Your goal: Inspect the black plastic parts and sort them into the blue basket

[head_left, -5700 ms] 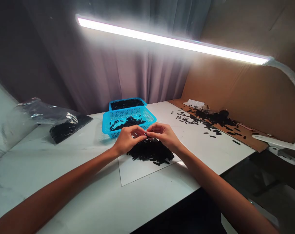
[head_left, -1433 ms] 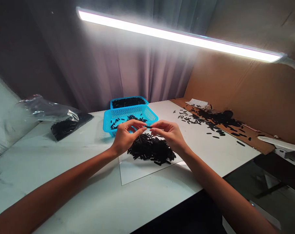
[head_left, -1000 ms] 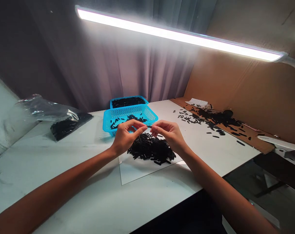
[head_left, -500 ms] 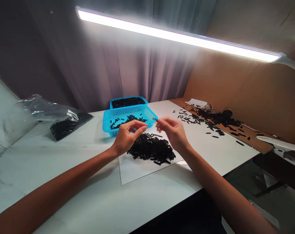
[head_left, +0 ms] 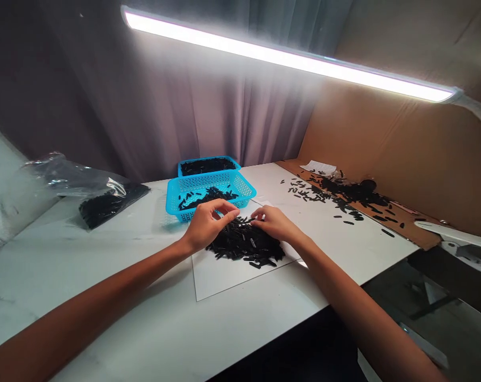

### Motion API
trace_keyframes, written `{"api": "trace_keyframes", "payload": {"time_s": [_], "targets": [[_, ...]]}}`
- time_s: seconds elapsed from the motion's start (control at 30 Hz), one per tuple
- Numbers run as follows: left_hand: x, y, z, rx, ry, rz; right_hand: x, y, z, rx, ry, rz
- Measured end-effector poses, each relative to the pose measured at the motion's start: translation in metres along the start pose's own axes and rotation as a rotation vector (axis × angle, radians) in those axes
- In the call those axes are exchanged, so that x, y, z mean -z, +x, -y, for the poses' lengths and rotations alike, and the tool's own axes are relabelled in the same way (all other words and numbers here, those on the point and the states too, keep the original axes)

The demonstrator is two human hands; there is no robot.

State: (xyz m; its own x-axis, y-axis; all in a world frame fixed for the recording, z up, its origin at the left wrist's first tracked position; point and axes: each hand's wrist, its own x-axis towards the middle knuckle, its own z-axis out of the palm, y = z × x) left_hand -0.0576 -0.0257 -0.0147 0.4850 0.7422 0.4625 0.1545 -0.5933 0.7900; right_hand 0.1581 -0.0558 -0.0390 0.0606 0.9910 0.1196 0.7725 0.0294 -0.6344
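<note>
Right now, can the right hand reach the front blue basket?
Probably yes: the right hand is at the black pieces, just in front of the front blue basket. Nothing stands between them, and the left hand is off to one side.

Left hand (head_left: 208, 225), right hand (head_left: 274, 223) bare; slender forearms (head_left: 105, 297) uncovered.

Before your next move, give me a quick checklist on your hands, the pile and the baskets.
1. Left hand free of pieces: cannot tell, its curled fingers could hide one.
2. Right hand touching the heap of black rod-shaped pieces: ok.
3. Heap within the clear rectangular sheet: ok.
4. Front turquoise mesh plastic basket upright, with pieces inside: ok.
5. White tabletop free of loose black pieces right of the sheet: not ok, they lie scattered there.
</note>
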Motion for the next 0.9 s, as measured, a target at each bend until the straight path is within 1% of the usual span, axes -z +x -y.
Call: {"api": "trace_keyframes", "payload": {"time_s": [0.07, 0.17, 0.23, 0.33, 0.5, 0.67, 0.8, 0.9], "targets": [[-0.001, -0.001, 0.001, -0.002, 0.003, 0.004, -0.002, 0.003, -0.003, -0.008, -0.073, 0.019], [-0.002, -0.001, 0.002, -0.009, 0.009, 0.015, -0.003, 0.005, -0.006, -0.011, -0.121, 0.051], [-0.002, -0.002, 0.002, -0.014, 0.017, 0.022, -0.003, 0.004, -0.006, 0.001, -0.115, 0.05], [-0.001, -0.002, 0.003, -0.019, 0.031, 0.026, -0.004, 0.003, -0.006, 0.035, -0.056, 0.014], [-0.001, -0.002, 0.004, -0.034, 0.05, 0.038, -0.001, -0.001, 0.003, 0.135, 0.175, -0.043], [-0.001, -0.002, 0.005, -0.086, 0.066, 0.044, 0.003, -0.011, 0.023, 0.282, 0.501, -0.014], [0.0, -0.002, 0.003, -0.157, 0.048, -0.01, 0.003, -0.018, 0.033, 0.332, 0.665, -0.018], [0.001, -0.001, 0.001, -0.205, 0.028, -0.066, 0.004, -0.02, 0.035, 0.342, 0.72, -0.03]]}}
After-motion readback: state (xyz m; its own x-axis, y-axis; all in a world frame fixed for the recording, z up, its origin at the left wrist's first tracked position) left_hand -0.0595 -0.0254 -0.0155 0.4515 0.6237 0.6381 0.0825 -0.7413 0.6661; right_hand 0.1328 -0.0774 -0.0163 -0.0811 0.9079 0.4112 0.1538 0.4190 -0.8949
